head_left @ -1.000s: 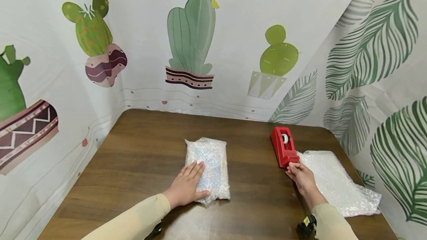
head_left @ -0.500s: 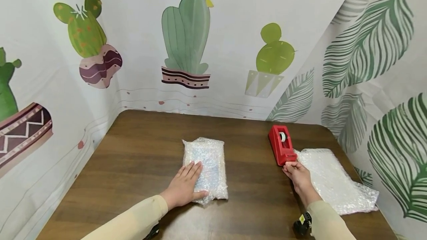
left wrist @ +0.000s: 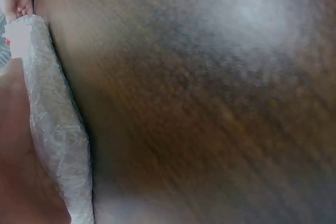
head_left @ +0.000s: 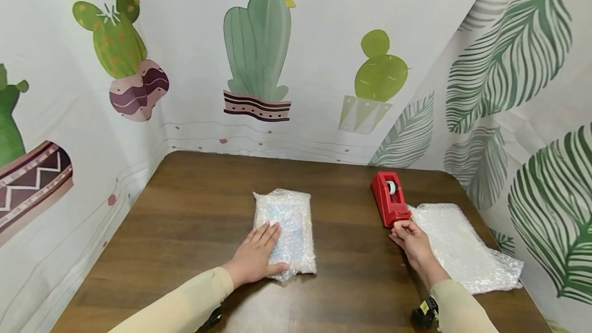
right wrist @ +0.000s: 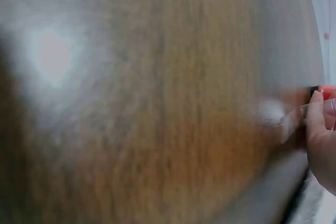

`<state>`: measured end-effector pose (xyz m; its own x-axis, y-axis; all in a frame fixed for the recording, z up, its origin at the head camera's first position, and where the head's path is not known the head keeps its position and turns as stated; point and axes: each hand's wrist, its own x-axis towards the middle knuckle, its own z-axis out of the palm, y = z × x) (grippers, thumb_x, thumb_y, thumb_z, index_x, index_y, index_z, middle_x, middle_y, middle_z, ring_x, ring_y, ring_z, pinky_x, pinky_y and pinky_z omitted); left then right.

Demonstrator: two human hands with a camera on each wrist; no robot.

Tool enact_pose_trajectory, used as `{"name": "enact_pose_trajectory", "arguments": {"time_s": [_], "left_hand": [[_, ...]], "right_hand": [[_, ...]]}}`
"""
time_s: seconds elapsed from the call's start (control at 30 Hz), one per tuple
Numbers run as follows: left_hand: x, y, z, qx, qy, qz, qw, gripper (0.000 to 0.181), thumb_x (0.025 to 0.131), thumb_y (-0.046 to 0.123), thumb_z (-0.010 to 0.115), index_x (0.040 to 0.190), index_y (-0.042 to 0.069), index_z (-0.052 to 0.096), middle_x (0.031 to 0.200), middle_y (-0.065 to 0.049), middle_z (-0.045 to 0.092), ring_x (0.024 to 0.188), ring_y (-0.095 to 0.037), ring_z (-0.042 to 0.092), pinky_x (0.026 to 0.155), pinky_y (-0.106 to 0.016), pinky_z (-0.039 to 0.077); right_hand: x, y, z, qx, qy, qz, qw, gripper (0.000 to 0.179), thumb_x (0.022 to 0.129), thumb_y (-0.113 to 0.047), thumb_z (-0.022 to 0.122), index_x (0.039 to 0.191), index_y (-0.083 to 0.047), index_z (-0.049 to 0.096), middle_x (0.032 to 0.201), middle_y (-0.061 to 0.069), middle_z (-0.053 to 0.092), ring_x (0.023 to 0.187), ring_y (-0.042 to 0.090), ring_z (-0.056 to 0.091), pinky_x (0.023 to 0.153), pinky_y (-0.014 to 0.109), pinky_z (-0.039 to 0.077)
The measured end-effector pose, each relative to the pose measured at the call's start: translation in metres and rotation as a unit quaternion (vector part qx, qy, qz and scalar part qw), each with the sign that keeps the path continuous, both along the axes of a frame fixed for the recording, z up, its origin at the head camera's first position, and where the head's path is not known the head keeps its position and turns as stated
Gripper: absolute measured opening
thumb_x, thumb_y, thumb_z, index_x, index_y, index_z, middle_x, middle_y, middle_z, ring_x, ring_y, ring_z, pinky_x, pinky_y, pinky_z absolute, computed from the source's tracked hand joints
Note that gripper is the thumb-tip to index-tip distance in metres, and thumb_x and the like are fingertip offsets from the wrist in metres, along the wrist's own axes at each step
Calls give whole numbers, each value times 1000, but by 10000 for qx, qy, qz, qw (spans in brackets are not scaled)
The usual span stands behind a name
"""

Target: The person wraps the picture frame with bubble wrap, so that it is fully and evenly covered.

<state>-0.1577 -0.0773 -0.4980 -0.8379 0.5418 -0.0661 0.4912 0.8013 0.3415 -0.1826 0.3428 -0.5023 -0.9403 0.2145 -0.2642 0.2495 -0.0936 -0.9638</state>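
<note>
A package wrapped in bubble wrap [head_left: 298,215] lies flat near the middle of the brown table. Resting on its left part is my left hand [head_left: 256,256], palm down with fingers extended. On the right stands a red tape dispenser [head_left: 385,199] with a white-cored roll in it. My right hand [head_left: 414,245] is at its front end, thumb and fingertips together. In the right wrist view, a strip of clear tape [right wrist: 294,119] shows at those fingers, which pinch it. The left wrist view catches the package's edge [left wrist: 58,119] beside the left hand.
A second flat piece of bubble wrap [head_left: 455,251] lies right of the dispenser, close to the table's right edge. White cloth printed with cacti and leaves [head_left: 314,66] hangs behind the table and along its sides.
The head view has shifted slightly. Both hands keep nearly the same places, the left on the package and the right at the dispenser's front.
</note>
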Motion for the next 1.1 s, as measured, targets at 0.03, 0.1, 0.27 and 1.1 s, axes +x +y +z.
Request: {"name": "enact_pose_trajectory", "arguments": {"time_s": [0.03,0.1,0.27,1.1], "left_hand": [[0,0,0,31,27,2,10000,91,94,58,61,156,-4,35,167,-19,33,156,-41,29,126,-58,28],[0,0,-1,81,145,-3,9999,90,93,57,63,155,-4,38,165,-19,36,154,-42,32,125,-57,30],[-1,1,-5,146,592,-24,9981,89,91,57,68,149,-6,46,158,-24,45,148,-44,41,120,-57,37],[17,8,0,-553,2001,-40,9782,67,93,53,66,135,1,63,139,-20,61,129,-33,60,105,-41,55]], "right_hand": [[2,-1,2,68,-13,38,10000,42,106,-1,48,76,-27,62,72,-15,61,73,-3,61,74,15,59],[5,-3,7,284,-85,131,9995,43,106,-5,50,75,-31,62,72,-16,61,72,-3,60,71,16,58],[11,-9,21,1029,-190,368,9938,36,105,-17,57,76,-37,62,72,-18,59,70,-2,56,62,17,53],[-49,-167,64,2628,1140,3415,8952,19,94,-9,73,106,5,69,101,18,69,66,9,52,59,27,49]]}}
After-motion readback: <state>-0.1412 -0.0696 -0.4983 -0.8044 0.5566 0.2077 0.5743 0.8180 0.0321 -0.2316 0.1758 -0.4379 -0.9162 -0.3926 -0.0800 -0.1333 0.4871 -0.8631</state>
